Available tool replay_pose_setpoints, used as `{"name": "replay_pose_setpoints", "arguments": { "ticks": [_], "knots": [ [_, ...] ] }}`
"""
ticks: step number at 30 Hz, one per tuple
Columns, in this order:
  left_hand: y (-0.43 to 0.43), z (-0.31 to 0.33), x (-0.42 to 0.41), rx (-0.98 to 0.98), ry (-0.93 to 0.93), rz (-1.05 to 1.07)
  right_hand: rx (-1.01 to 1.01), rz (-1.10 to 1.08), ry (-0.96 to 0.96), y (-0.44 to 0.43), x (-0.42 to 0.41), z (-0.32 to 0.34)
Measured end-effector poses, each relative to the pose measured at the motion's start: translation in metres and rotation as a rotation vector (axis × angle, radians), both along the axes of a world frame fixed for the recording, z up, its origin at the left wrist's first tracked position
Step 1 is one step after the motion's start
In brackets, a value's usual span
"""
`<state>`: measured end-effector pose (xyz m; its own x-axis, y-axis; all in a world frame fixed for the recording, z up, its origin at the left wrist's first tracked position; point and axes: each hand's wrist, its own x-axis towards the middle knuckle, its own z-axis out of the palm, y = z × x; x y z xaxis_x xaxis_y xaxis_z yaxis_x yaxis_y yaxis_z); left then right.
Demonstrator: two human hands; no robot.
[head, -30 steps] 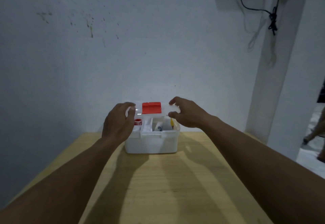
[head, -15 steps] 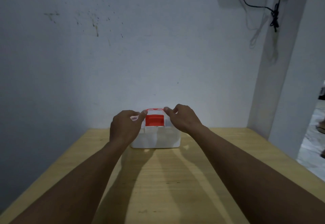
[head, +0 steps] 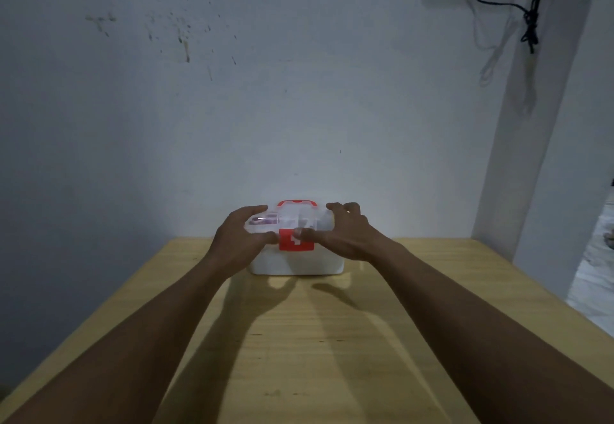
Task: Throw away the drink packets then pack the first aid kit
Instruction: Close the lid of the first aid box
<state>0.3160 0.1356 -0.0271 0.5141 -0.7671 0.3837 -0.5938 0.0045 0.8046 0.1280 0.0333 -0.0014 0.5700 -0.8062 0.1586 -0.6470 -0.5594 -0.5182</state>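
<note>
First aid kit point(head: 296, 259): white plastic box, standing at centre frame on the far end of the wooden table point(head: 319, 350), close to the wall. Clear lid point(head: 289, 221) lies down on the box; a red handle point(head: 296, 203) shows at its top rear, and a red latch point(head: 295, 240) with a white cross sits at the front centre. Contents visible through the lid only as blurred shapes; a purplish item toward the left.

Left hand point(head: 236, 244): clasped over the lid's left end, fingers curled over the top, thumb along the front edge beside the latch. Right hand point(head: 342, 235): clasped over the lid's right end in the same way, fingers point(head: 344, 207) on top, thumb touching the latch.

Background: grey-white wall point(head: 232, 107) with dark specks at upper left. Black cable point(head: 528, 21) hanging at upper right.
</note>
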Motion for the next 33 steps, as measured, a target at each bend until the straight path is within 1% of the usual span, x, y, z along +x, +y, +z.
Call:
{"name": "replay_pose_setpoints", "arguments": {
  "ticks": [3,8,12,18,19,21,23,24,27,33],
  "knots": [
    [-0.001,-0.011,-0.002,-0.014,-0.087,0.009,-0.04,-0.024,-0.054,-0.003,0.0,-0.007],
    [-0.003,-0.022,-0.004,-0.062,-0.191,0.017,-0.188,-0.029,-0.07,-0.004,-0.002,-0.023],
    [-0.006,-0.026,-0.007,-0.122,-0.204,0.037,-0.229,-0.039,-0.103,-0.009,0.0,-0.032],
    [-0.008,-0.031,-0.003,-0.14,-0.219,0.048,-0.252,-0.071,-0.148,-0.012,0.004,-0.039],
    [-0.008,-0.032,-0.002,-0.138,-0.218,0.047,-0.247,-0.078,-0.155,-0.012,0.005,-0.04],
    [-0.008,-0.033,0.002,-0.127,-0.209,0.027,-0.172,-0.08,-0.173,-0.015,0.003,-0.042],
    [-0.007,-0.035,0.005,-0.106,-0.197,-0.015,-0.078,-0.046,-0.193,-0.016,0.003,-0.047],
    [-0.007,-0.036,0.006,-0.099,-0.187,-0.036,-0.066,-0.029,-0.211,-0.015,0.002,-0.049],
    [-0.009,-0.037,0.003,-0.107,-0.158,-0.054,-0.086,-0.03,-0.268,-0.018,-0.001,-0.052],
    [-0.023,-0.033,-0.013,-0.107,-0.144,-0.082,-0.11,-0.045,-0.293,-0.03,-0.025,-0.052]
  ]
}}
